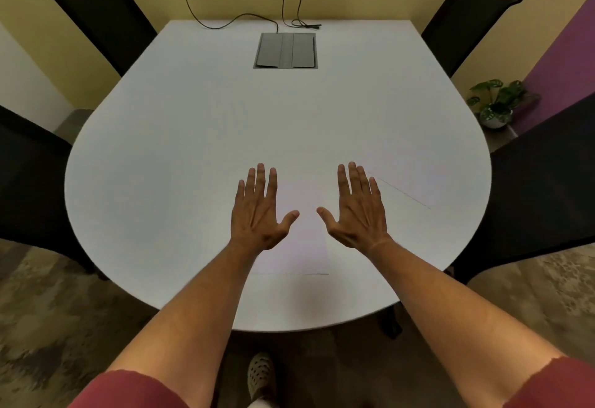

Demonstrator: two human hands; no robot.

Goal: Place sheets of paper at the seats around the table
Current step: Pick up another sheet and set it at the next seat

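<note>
A white sheet of paper lies flat on the white table near the front edge, between my two hands. A second sheet lies angled toward the right seat; its near edge shows as a faint line. My left hand hovers flat over the left side of the near sheet, fingers spread, holding nothing. My right hand is spread flat just right of that sheet, also holding nothing. Whether the palms touch the paper I cannot tell.
Black chairs stand at the far left, far right, near left and near right. A grey cable box lid is set in the table's far middle, with cables to wall sockets. A potted plant sits on the floor.
</note>
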